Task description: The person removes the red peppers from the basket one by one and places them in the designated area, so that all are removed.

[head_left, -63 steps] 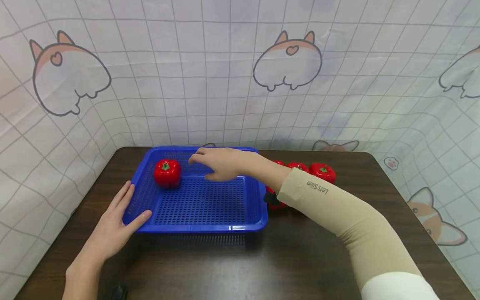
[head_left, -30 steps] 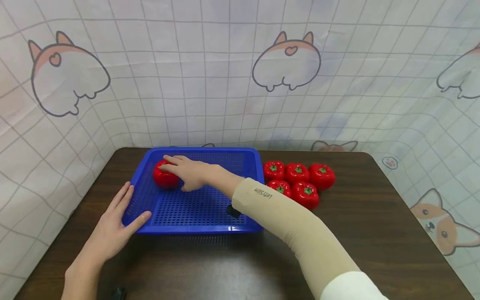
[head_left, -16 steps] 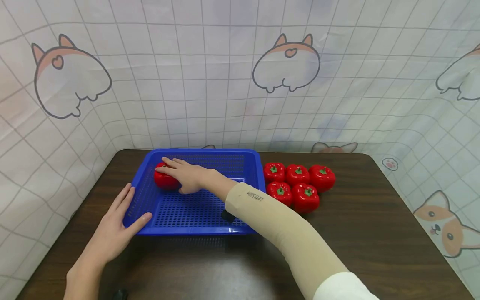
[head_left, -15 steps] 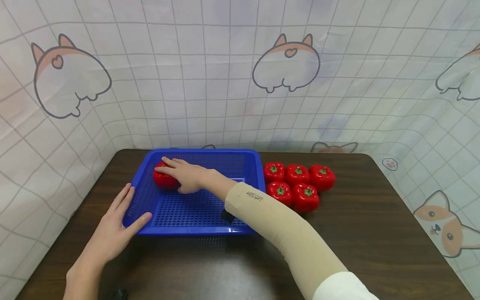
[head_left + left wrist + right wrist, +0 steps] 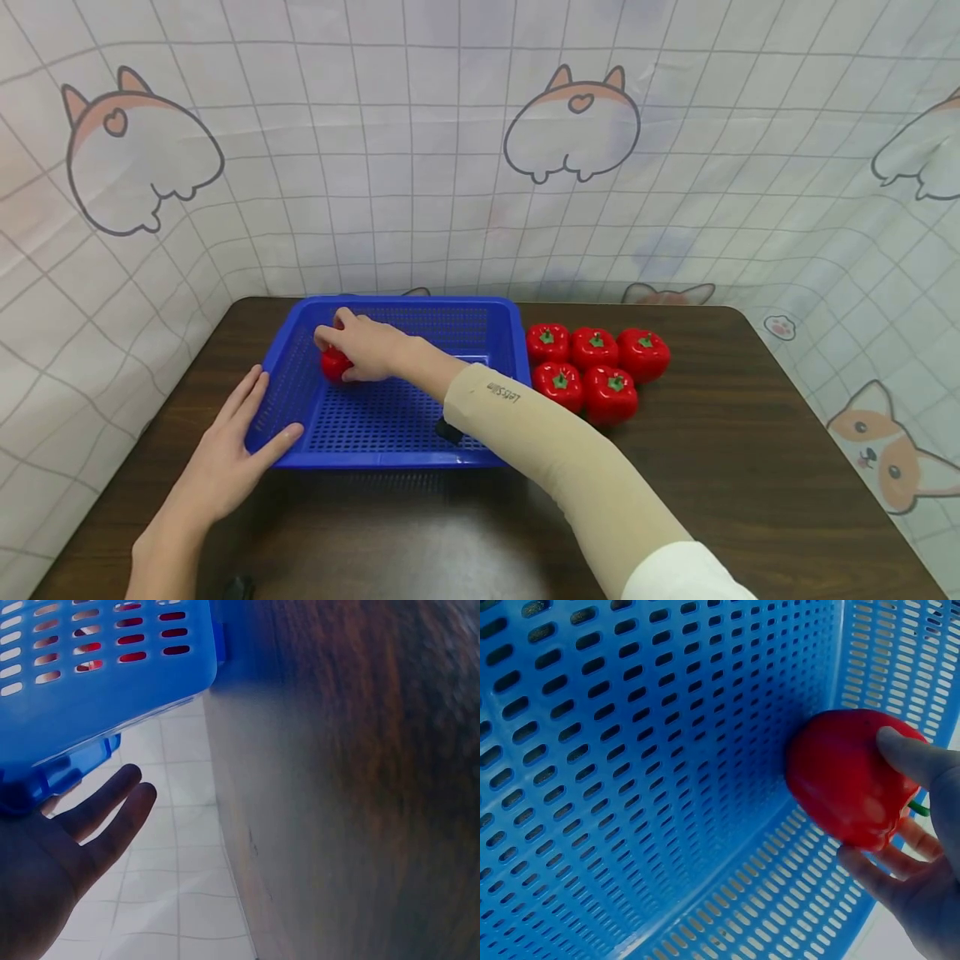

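Observation:
A red bell pepper (image 5: 334, 365) with a green stem is at the back left inside the blue perforated basket (image 5: 397, 459). My right hand (image 5: 367, 346) grips it, fingers curled over the far side. In the right wrist view, the thumb presses one side of the pepper (image 5: 847, 776) while fingers touch the opposite side. My left hand (image 5: 221, 458) lies against the basket's left end, thumb over the front corner of the rim. Its fingers look straight and spread in the left wrist view, beside the basket wall (image 5: 135, 690).
Several more red bell peppers (image 5: 596, 371) stand grouped on the dark wooden table (image 5: 720, 433), right beside the basket. A patterned cloth (image 5: 450, 167) hangs behind and on both sides. A small black object (image 5: 238, 587) shows at the front left.
My right hand has moved left from over the basket's middle to the pepper, and its flat fingers have curled round it. The pepper has shifted slightly right. My left hand has stayed put.

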`<state>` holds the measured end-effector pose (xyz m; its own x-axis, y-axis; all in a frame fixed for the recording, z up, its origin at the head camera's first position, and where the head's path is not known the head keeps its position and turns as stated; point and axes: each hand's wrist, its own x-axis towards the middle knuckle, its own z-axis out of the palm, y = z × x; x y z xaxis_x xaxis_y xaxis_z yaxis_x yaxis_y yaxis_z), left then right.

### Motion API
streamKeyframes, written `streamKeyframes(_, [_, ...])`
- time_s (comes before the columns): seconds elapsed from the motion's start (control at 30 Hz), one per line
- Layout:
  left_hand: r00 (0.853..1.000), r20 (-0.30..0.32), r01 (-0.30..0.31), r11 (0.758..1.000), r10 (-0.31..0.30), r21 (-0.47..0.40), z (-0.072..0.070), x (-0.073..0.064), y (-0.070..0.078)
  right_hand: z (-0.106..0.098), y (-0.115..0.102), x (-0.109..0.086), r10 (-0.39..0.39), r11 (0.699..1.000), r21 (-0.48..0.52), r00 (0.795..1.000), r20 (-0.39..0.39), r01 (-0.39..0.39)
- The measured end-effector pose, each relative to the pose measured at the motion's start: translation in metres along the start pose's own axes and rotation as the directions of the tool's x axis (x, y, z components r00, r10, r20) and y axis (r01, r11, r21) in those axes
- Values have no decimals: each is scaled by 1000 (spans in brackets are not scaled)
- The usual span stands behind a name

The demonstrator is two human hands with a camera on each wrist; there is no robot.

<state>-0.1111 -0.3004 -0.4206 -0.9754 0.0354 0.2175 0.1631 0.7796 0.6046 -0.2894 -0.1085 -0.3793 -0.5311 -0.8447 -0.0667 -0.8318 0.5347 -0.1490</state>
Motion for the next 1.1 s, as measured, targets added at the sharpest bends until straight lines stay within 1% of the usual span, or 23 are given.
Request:
streamKeyframes(0.13, [1000,-3,-1,1000,1,-3,0,0,0,-1,-1,-1,12,1000,-23,1000,11,-11])
streamKeyframes(0.33, [1000,-2,0,1000,0,-3,0,1,2,-3,1,-3,34,997,-67,998,50,-31])
streamKeyframes(0.6, [1000,-3,-6,1000,6,-8,0,1,1,-8,2,-8,42,996,-79,994,97,-34])
streamKeyframes(0.83, [1000,2,-4,1000,4,-7,0,2,0,-11,7,-17,33,997,-67,993,113,-26])
streamKeyframes(1.1, [1000,-4,-3,1000,3,-9,0,0,1,-19,12,-31,21,996,-90,987,158,-7])
